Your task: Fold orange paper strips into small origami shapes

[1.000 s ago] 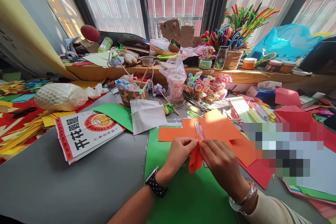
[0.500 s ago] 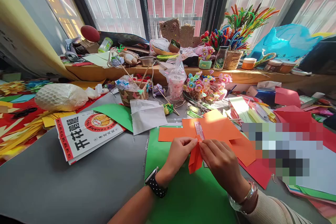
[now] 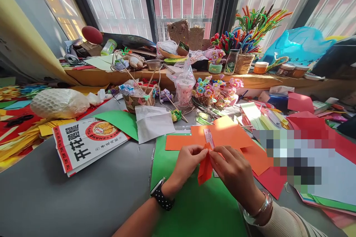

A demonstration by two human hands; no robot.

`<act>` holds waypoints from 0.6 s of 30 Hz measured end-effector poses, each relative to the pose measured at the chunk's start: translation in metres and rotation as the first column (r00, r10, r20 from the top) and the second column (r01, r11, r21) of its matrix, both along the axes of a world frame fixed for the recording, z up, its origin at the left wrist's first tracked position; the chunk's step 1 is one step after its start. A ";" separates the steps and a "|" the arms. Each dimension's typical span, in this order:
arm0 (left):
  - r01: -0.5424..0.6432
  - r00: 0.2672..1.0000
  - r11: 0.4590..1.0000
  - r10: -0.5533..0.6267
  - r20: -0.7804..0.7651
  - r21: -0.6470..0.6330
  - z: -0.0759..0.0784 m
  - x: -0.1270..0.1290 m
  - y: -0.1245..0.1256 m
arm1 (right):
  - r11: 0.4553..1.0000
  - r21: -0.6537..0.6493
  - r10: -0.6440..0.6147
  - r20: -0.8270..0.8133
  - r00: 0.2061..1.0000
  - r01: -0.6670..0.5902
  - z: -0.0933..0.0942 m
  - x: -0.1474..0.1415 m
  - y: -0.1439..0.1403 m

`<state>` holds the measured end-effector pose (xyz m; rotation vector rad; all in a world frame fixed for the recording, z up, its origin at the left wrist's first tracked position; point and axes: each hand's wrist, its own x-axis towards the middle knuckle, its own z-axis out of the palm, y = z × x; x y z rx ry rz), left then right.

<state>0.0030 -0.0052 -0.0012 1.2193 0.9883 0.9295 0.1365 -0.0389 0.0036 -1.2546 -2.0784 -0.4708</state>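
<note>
Both hands, left hand (image 3: 187,163) and right hand (image 3: 233,170), pinching folded orange paper (image 3: 205,166) at top, fingers pressed together, holding crease sharp above green sheet (image 3: 194,207) on counter (image 3: 69,200).

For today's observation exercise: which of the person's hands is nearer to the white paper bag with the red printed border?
Left. The left hand pinches the folded orange paper, on the side toward the paper bag; the right hand holds it from the far side.

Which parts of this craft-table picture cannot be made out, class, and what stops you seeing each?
- Head view: a pixelated patch blurs whatever lies right of the orange sheets.
- Top of the folded orange paper: covered by the fingers of the left hand and right hand.
- Right forearm: cut off by the bottom edge.
</note>
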 end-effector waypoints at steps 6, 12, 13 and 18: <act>0.011 1.000 0.999 -0.011 -0.007 -0.036 0.005 -0.002 0.000 | 0.939 -0.320 -0.070 -0.528 0.846 -0.122 0.009 0.012 0.005; 0.059 0.998 0.998 -0.059 -0.011 -0.014 0.008 -0.002 -0.001 | 0.639 -0.591 -0.267 -0.770 0.580 -0.491 0.013 0.015 0.010; 0.063 0.998 0.998 -0.063 -0.016 -0.013 0.008 -0.002 -0.001 | 0.627 -0.589 -0.287 -0.783 0.552 -0.510 0.012 0.015 0.010; 0.055 0.998 0.998 -0.055 -0.014 -0.007 0.007 -0.002 -0.002 | 0.526 -0.588 -0.407 -0.809 0.425 -0.615 0.011 0.013 0.008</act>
